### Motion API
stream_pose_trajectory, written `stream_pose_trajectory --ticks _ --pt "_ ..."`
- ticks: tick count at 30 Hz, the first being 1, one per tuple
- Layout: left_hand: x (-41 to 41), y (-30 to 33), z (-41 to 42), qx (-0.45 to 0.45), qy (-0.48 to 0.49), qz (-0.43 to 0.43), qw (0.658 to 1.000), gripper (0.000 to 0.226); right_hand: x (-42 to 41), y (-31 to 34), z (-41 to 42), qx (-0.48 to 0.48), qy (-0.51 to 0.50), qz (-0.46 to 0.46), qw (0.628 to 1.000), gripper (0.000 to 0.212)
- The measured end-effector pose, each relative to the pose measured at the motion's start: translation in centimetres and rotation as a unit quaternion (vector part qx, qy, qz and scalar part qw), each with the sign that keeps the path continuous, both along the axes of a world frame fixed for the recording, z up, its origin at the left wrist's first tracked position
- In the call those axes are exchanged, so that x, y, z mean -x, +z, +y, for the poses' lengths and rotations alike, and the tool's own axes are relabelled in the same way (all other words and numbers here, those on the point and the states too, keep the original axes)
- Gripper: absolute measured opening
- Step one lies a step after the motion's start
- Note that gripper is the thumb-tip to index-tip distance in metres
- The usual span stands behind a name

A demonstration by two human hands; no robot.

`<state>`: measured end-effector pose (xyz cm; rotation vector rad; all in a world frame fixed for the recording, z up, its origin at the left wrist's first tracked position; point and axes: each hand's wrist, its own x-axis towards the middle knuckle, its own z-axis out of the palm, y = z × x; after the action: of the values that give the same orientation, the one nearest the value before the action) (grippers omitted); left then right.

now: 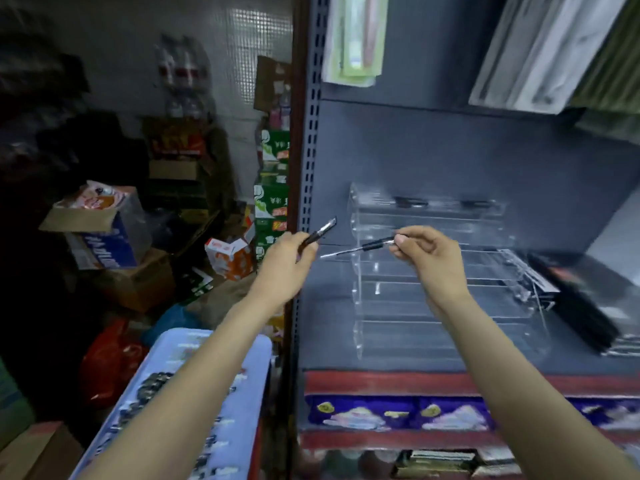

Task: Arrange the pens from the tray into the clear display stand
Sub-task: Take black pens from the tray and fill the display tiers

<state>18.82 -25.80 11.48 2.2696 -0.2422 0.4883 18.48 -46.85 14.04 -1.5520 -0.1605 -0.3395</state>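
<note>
Head view: each hand's fingers pinch one pen, left hand (287,261) and right hand (429,258), before the clear stand (433,306).

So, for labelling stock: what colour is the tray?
Light blue tray, seen in the head view.

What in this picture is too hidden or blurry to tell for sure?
All in the head view:
- Pens in the tray: blurred dark shapes, and the left forearm covers part of them; no count is possible.
- Clear stand: see-through and smeared; only dark marks show on the top tier.
- Pen in the left hand: its lower end is buried in the fingers.
- Black packs right of the stand: labels unreadable.
</note>
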Motion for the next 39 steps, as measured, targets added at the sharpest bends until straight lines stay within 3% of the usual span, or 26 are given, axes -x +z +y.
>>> stream_pose_trajectory --ticks 7,10,16,21,27,35,39 --pt "-2.4 1.5 -6.8 0.018 0.038 -0.028 0.999 0.035 -5.2 1.4 -8.2 -0.01 -0.009 -0.021 1.0 0.016" --pt "-2.7 2.3 -7.8 0.018 0.057 -0.046 0.997 0.027 -7.4 1.4 -9.3 0.002 -0.018 -0.008 1.0 0.009" --pt "-3.5 4.1 -8.1 0.043 0.072 -0.047 0.995 0.008 -10.4 1.2 -9.8 0.114 -0.024 0.024 0.993 0.018" --pt "-4.3 4.6 -8.5 -0.004 0.067 -0.053 0.996 0.013 -11.5 1.3 -9.9 0.297 -0.048 0.006 0.954 0.007" --pt "-5.3 4.8 -9.6 -0.031 0.05 -0.045 0.997 0.02 -12.7 2.0 -9.9 0.408 -0.041 0.036 0.911 0.005" --pt "-5.7 4.2 -10.1 -0.043 0.042 -0.027 0.998 0.019 -14.1 3.4 -9.8 0.469 0.024 0.107 0.876 0.011" --pt "-5.6 4.4 -10.1 -0.053 0.037 -0.021 0.998 0.02 -13.8 3.1 -9.9 0.435 0.017 0.075 0.897 0.011"
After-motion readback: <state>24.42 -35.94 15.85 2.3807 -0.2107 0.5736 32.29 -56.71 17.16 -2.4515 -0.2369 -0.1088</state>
